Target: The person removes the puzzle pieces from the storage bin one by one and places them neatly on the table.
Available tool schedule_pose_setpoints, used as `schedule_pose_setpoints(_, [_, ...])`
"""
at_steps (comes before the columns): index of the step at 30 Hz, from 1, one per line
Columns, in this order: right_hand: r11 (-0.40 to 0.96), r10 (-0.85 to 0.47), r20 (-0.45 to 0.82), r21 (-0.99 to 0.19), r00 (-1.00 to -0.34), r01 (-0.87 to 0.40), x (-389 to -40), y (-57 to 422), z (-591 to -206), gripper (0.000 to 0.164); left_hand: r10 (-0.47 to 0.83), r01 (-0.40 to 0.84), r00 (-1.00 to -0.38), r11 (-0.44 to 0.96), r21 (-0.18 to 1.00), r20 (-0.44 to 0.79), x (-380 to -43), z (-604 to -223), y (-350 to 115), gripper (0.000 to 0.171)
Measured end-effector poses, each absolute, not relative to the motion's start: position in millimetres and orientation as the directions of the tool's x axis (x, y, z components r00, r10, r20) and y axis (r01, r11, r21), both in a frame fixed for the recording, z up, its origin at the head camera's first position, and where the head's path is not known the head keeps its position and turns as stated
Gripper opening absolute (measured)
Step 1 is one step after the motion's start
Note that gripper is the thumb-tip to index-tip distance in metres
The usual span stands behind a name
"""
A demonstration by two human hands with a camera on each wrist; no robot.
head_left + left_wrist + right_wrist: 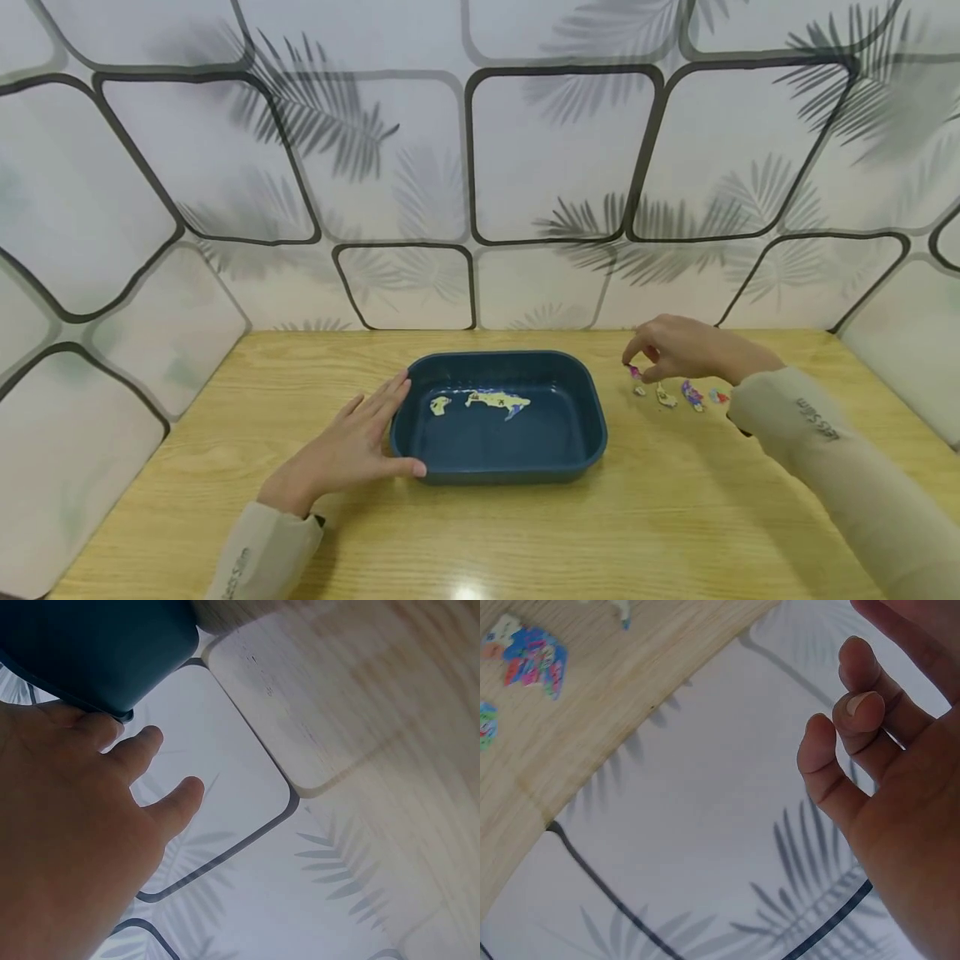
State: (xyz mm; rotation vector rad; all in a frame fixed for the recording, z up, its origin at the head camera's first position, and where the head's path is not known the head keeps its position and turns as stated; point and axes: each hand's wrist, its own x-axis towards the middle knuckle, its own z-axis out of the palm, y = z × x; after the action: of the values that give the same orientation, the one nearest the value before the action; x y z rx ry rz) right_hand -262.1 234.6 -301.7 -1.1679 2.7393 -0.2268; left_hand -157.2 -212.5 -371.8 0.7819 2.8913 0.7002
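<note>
A dark blue rectangular tray [495, 454] with raised sides stands on the wooden table. My left hand [348, 454] rests against its left side, fingers spread along the rim and thumb at the front corner. Inside the tray lie a long pale, irregular piece [498, 401] with blue parts and a small pale piece [439, 406]. To the right of the tray, my right hand [678, 346] has thumb and forefinger at a small pink-purple flat piece [634, 371], which shows between their tips. In the right wrist view, the other fingers [819, 750] curl loosely and the pink-purple piece is hidden.
Below and beside the right hand lie several irregular printed pieces, among them a pale one [666, 397], a purple-blue one [693, 395] and a red-and-blue one [718, 397]. A patterned white backdrop [540, 287] rises at the table's back edge.
</note>
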Motion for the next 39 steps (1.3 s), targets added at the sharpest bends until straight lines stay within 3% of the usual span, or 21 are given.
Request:
schedule_pose_setpoints(15, [0.781,-0.617,-0.106,-0.199,-0.78,-0.592,-264.0,284.1,-304.7,0.025,0.486,0.457,-0.872,0.774,0.438,0.05,-157.3,-369.5,-212.8,0.114])
schedule_pose_setpoints(39, [0.846,-0.532,-0.186,-0.095,-0.826,-0.524,-263.4,361.6,-332.2,0.021,0.484,0.454,-0.874,0.776,0.439,0.048,-156.4,-370.7,-212.3,0.114])
